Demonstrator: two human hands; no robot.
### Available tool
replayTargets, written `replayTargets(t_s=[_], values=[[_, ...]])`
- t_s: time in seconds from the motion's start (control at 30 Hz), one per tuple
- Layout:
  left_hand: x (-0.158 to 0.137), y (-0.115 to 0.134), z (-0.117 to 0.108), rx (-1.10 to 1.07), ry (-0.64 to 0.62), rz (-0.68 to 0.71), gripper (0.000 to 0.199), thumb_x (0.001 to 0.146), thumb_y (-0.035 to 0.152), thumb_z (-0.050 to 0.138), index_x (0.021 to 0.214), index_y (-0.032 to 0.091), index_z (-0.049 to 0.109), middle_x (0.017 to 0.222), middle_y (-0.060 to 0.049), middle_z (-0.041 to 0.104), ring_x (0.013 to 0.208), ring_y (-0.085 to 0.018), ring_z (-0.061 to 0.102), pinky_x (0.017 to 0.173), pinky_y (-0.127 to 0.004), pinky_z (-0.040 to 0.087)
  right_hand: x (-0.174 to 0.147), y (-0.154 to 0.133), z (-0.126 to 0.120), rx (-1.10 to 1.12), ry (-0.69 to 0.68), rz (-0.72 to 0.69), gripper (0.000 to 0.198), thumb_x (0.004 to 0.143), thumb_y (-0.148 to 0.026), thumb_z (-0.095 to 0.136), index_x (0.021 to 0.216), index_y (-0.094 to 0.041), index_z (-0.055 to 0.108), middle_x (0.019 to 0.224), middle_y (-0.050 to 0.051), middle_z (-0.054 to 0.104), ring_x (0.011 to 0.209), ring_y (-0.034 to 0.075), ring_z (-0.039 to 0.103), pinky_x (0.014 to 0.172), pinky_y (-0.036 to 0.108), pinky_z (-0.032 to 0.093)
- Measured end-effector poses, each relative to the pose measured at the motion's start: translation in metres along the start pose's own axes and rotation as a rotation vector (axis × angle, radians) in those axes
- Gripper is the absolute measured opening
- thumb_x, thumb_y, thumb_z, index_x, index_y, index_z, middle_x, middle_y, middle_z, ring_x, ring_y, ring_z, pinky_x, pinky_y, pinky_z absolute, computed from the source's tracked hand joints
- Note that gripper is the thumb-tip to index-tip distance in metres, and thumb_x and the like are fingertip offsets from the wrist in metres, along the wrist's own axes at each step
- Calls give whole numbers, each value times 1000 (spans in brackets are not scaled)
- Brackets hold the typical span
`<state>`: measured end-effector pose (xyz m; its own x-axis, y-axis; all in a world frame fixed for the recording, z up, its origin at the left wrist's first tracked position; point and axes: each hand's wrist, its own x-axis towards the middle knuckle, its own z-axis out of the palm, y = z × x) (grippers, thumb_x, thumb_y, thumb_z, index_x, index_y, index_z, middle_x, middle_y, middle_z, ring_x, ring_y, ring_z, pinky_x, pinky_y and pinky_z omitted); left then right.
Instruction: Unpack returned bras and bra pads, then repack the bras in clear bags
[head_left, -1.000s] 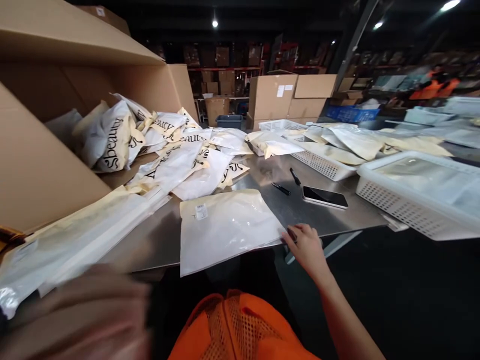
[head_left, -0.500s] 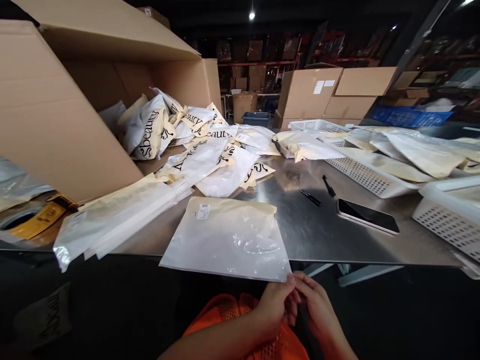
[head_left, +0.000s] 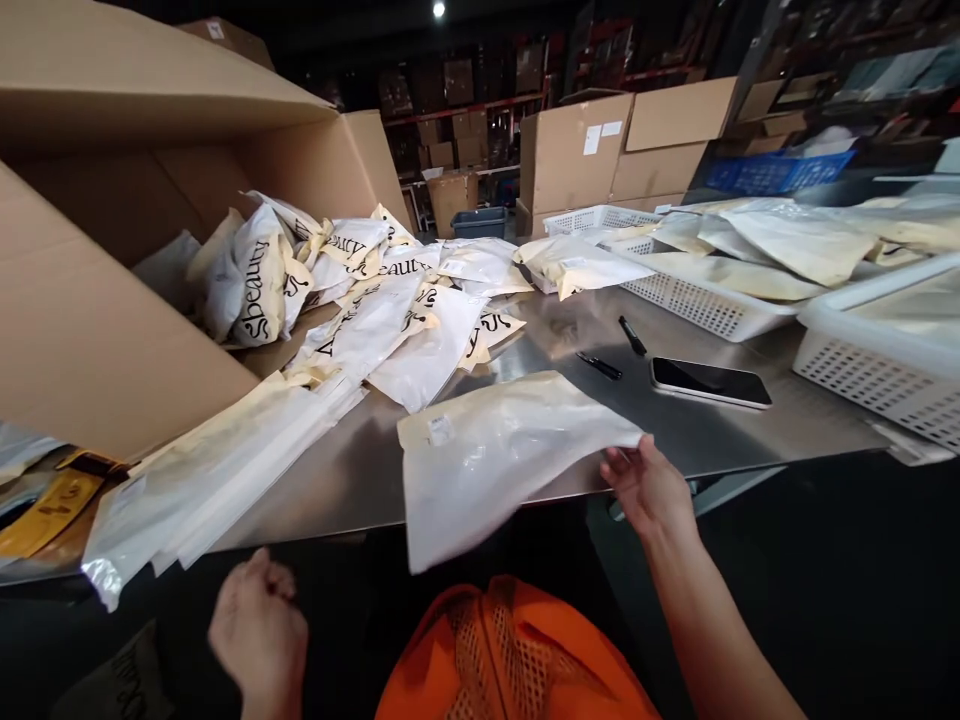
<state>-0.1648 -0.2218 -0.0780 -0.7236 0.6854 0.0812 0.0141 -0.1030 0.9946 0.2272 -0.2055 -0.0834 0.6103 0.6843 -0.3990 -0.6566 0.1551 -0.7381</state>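
While hands (head_left: 657,497) flank it, right-held bag (head_left: 502,460)

A single small lamp (head_left: 439,9) glows white at the top, against a dark ceiling; beneath it, racks with red beams (head_left: 480,107) run across the back, their shelves carrying brown cartons (head_left: 459,85), dim in the shadow; nearer stand large cardboard boxes (head_left: 570,165), one bearing two white labels (head_left: 592,140), with a grey-blue bin (head_left: 478,225) to their left and a blue crate (head_left: 780,172) to their right; the table (head_left: 697,435) has a shiny metal top, and a pale strut (head_left: 739,485) shows under its edge; the floor (head_left: 862,600) is nearly black; the far right is blurred.
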Motion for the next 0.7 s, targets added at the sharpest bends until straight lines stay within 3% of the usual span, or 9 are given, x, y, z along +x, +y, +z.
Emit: replayTargets(t_s=[0.03, 0.1, 0.2, 0.27, 0.33, 0.4, 0.5, 0.6, 0.7], values=[[-1, 4, -5, 87, 59, 168, 31, 69, 37, 68, 55, 20, 46, 46, 6, 45, 47, -9, 41, 48, -23, 32, 2, 2, 2, -5, 7, -21, 39, 67, -45, 77, 85, -21, 51, 72, -4, 59, 57, 13, 59, 45, 25, 52], [-20, 11, 1, 325, -82, 539, 22, 74, 35, 69, 63, 20, 57, 58, 3, 57, 56, -13, 51, 54, -26, 39, 3, 13, 4, -81, -19, -77, 50, 62, -44, 81, 93, -23, 49, 79, -3, 64, 60, 16, 62, 46, 29, 54], [-65, 20, 45, 696, -737, 1012, 19, 82, 40, 67, 81, 21, 67, 82, -4, 69, 78, -22, 64, 68, -34, 49, -1, 35, 0, -263, -141, -222, 67, 51, -36, 88, 102, -24, 47, 90, 1, 68, 70, 21, 66, 56, 34, 57], [-92, 24, 83, 943, -1025, 1103, 31, 83, 47, 66, 98, 19, 69, 96, -10, 70, 90, -30, 64, 73, -41, 50, -2, 44, -2, -369, -218, -367, 68, 54, -39, 87, 107, -22, 49, 100, 5, 68, 85, 24, 67, 73, 39, 58], [-110, 28, 116, 1084, -1190, 1114, 29, 84, 42, 65, 97, 16, 70, 95, -12, 71, 92, -32, 65, 70, -42, 50, -1, 46, -2, -454, -253, -501, 67, 60, -45, 84, 112, -19, 51, 110, 10, 67, 97, 27, 65, 87, 44, 55], [-117, 32, 138, 1129, -1262, 1119, 13, 86, 25, 63, 86, 15, 71, 83, -11, 71, 80, -29, 68, 62, -37, 46, 4, 41, -1, -527, -268, -587, 69, 63, -50, 82, 116, -18, 51, 115, 12, 65, 102, 28, 63, 92, 46, 52], [-109, 46, 154, 1166, -1264, 1113, 18, 86, 13, 54, 78, 15, 70, 71, -9, 70, 64, -26, 67, 53, -32, 37, 19, 29, -2, -601, -284, -709, 72, 68, -64, 72, 118, -17, 48, 116, 14, 63, 105, 29, 63, 93, 47, 50], [-89, 72, 160, 1191, -1170, 1078, 27, 90, 19, 45, 76, 15, 68, 72, -9, 69, 67, -24, 66, 55, -32, 33, 32, 21, -12, -681, -208, -774, 75, 71, -77, 60, 114, -16, 46, 106, 14, 65, 95, 29, 64, 85, 45, 53], [-69, 92, 164, 1078, -1019, 1055, 33, 92, 22, 40, 65, 17, 59, 64, -4, 63, 61, -18, 59, 58, -31, 31, 30, 19, -26, -808, -1, -886, 80, 69, -72, 69, 119, -16, 42, 98, 12, 62, 75, 25, 63, 69, 43, 53]])
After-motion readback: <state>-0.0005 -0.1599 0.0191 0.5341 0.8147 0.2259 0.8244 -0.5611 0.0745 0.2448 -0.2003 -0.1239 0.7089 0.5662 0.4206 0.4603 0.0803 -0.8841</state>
